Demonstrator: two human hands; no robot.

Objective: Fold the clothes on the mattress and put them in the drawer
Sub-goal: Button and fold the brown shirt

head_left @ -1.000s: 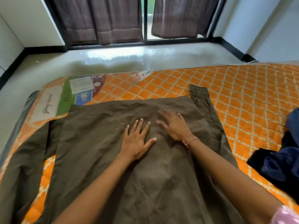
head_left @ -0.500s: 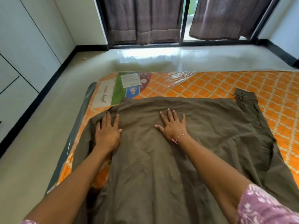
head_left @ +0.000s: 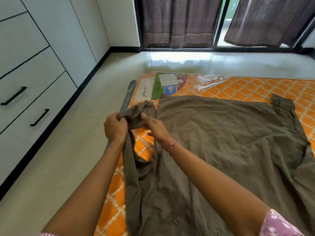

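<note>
In the head view, a large olive-brown garment [head_left: 221, 142] lies spread across the orange lattice-patterned mattress [head_left: 247, 86], which sits on the floor and still wears its clear plastic wrap and printed label at the far corner. Both hands are at the garment's left edge, close together. The left hand [head_left: 115, 127] is clenched round a bunched end of a sleeve [head_left: 136, 111], and the right hand [head_left: 154, 126] pinches the same bunch from the other side, a red thread bracelet at its wrist. The sleeve is lifted off the mattress; the body of the garment stays flat.

The step in hand looks like folding the first garment: gathering the left sleeve to bring it in over the body. The next move likely calls for laying that sleeve flat across the cloth without dragging the smoothed body out of shape.

To the left stands a white cabinet with drawers [head_left: 32, 106] with black bar handles, all closed, just across a strip of pale floor [head_left: 71, 159]. Beyond the mattress, dark curtains [head_left: 180, 21] hang over a sliding glass door.
</note>
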